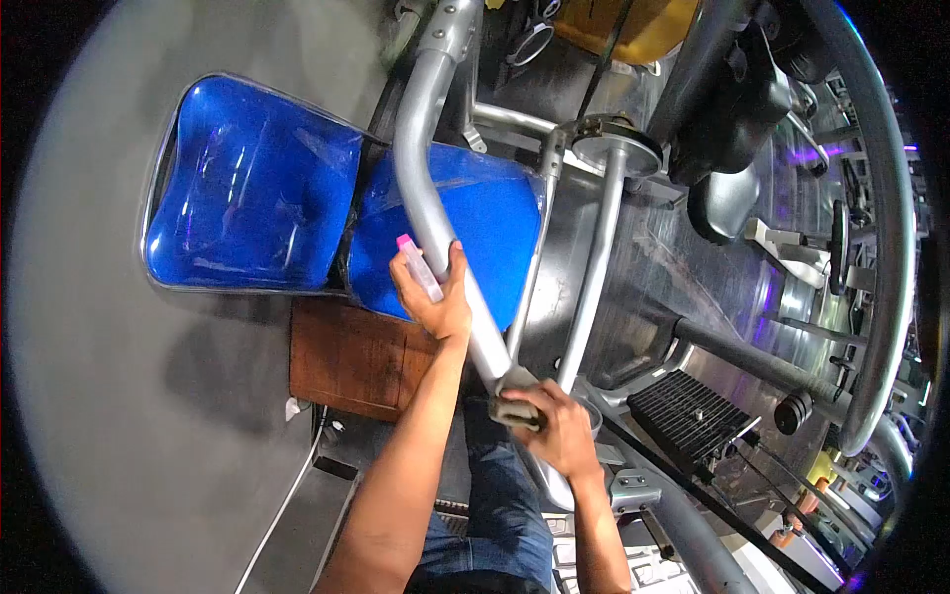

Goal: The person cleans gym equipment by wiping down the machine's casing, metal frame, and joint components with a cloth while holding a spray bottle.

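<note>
My left hand (435, 302) is closed around a small translucent bottle (420, 265) with a pink cap, beside a bent silver metal tube (421, 178). The thumb of that hand lies close to the tube. Lower down, my right hand (559, 431) grips a folded greyish cloth (513, 408) pressed against the same tube. Part of the cloth is hidden under the fingers. Behind the tube is a blue padded chair, its seat (465, 218) partly covered by the tube and my left hand.
The blue chair's backrest (262, 188) extends to the left, wrapped in clear plastic. A brown wooden box (341, 356) sits below it. A white cable (282, 525) runs along the floor. Gym machines with a black ridged footplate (691, 414) and a black pad (727, 203) stand at right.
</note>
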